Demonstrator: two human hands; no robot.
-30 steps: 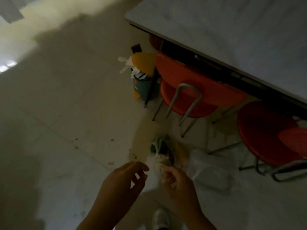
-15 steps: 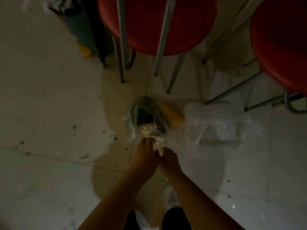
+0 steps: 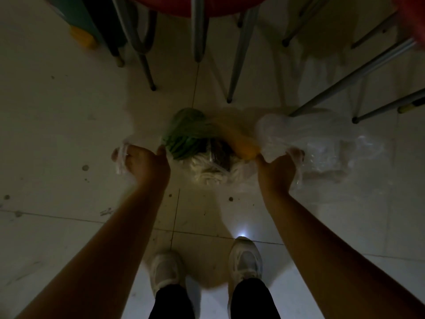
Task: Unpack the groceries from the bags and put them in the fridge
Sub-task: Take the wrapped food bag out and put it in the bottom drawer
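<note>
A thin clear plastic grocery bag (image 3: 207, 173) lies on the floor tiles in front of my feet. Inside it show a bunch of green vegetables (image 3: 186, 134), a yellow-orange item (image 3: 243, 146), a dark packet (image 3: 220, 155) and something white at the bottom. My left hand (image 3: 145, 162) is closed on the bag's left handle, pulled out to the left. My right hand (image 3: 278, 166) is closed on the right handle, pulled out to the right. The bag's mouth is spread wide between them.
A second clear plastic bag (image 3: 322, 143) lies crumpled just right of my right hand. Metal legs of red chairs (image 3: 236, 65) stand close behind the bags. A teal bin (image 3: 78, 21) stands at the upper left. My white shoes (image 3: 246, 259) are below.
The camera has dropped from the table and chairs to straight down over the bag. My hands were together at the bag's knot; they have pulled apart, spreading the handles and opening the bag.
</note>
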